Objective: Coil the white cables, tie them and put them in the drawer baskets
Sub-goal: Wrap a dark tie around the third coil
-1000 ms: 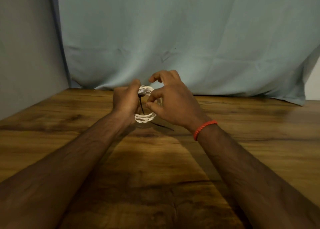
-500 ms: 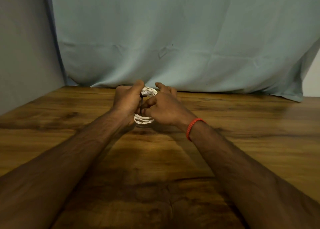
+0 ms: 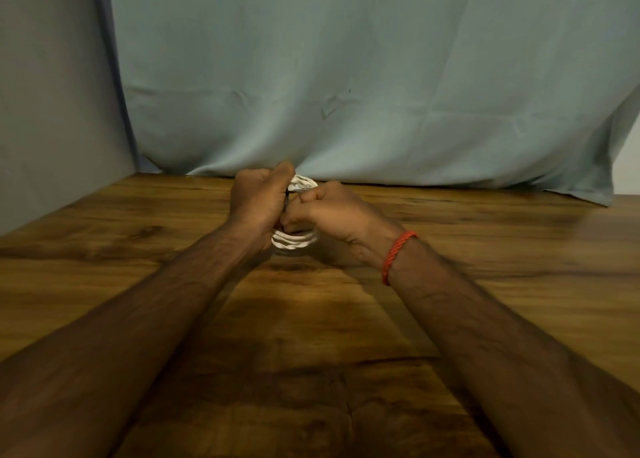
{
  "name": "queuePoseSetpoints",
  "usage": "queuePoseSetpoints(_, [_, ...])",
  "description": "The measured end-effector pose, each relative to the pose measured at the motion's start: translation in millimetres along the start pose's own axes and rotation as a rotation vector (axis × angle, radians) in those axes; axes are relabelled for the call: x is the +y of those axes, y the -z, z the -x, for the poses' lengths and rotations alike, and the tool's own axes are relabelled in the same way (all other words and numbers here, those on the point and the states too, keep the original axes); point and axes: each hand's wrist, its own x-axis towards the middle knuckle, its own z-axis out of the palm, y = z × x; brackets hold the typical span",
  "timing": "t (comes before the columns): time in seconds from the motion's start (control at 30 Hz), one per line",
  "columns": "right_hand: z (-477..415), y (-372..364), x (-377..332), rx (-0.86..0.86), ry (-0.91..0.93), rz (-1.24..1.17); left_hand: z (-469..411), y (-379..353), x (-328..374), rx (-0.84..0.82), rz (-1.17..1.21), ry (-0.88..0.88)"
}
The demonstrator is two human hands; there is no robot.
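**While 2 hands are clamping the coiled white cable (image 3: 294, 243) over the desk (image 3: 491, 249)**

While the left hand (image 3: 258, 201) is curling its fingers round the left side of the coiled white cable, the right hand (image 3: 334, 211) is pressing in from the right. Its bent fingers are pinching at the upper part of the coil. Both hands are sitting close together, knuckles touching, with the coil standing upright between them.

The cable is showing in 2 places: a small arc is rising above the hands, and a stack of several strands is bulging out below them. A thin dark strand (image 3: 287, 196) is peeking out between the left thumb and the right fingers, too small for me to tell what it is.

The coil is hanging low over the far middle of the wooden desk. I cannot tell whether its lowest loops are touching the wood.

A red braided band (image 3: 398, 253) is circling the right wrist. Both bare forearms are reaching in from the near edge.

Behind the desk a pale blue-grey cloth (image 3: 346, 76) is hanging, its hem lying along the far edge. A grey wall (image 3: 52, 93) is closing off the left side.
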Motion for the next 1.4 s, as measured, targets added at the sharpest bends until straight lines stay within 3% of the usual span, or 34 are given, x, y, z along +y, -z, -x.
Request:
queuePoseSetpoints(0.17, [4.9,8.5,-12.7,0.041,-0.023,-0.239,0.3,1.9,8.9,0.049,0.027,-0.052])
queuePoseSetpoints(0.37, [7.5,16.9,-21.7,0.118,0.031,-0.475,2.3,2.7,0.3,0.006,-0.122,-0.117])
queuePoseSetpoints(0.53, [16.3,25.3,-26.9,0.087,0.071,-0.768,0.7,1.6,-1.2,-0.04,-0.3,-0.215])
queuePoseSetpoints(0.73, [14.9,29.3,-23.5,0.107,0.129,-0.729,3.7,-1.0,-4.5,-0.069,-0.252,-0.184])
queuePoseSetpoints(0.93, [8.2,24.3,-12.0,0.208,0.376,-0.448,13.3,-1.0,-1.7,-0.1,-0.199,-0.139])
queuePoseSetpoints(1.1, [14.8,21.6,-18.1,0.259,0.489,-0.419,18.1,-0.5,3.9,-0.092,-0.145,-0.096])
queuePoseSetpoints(1.4, [30.3,25.3,-41.9,0.361,0.547,-0.528,17.1,-1.5,21.7,-0.128,-0.092,-0.316])
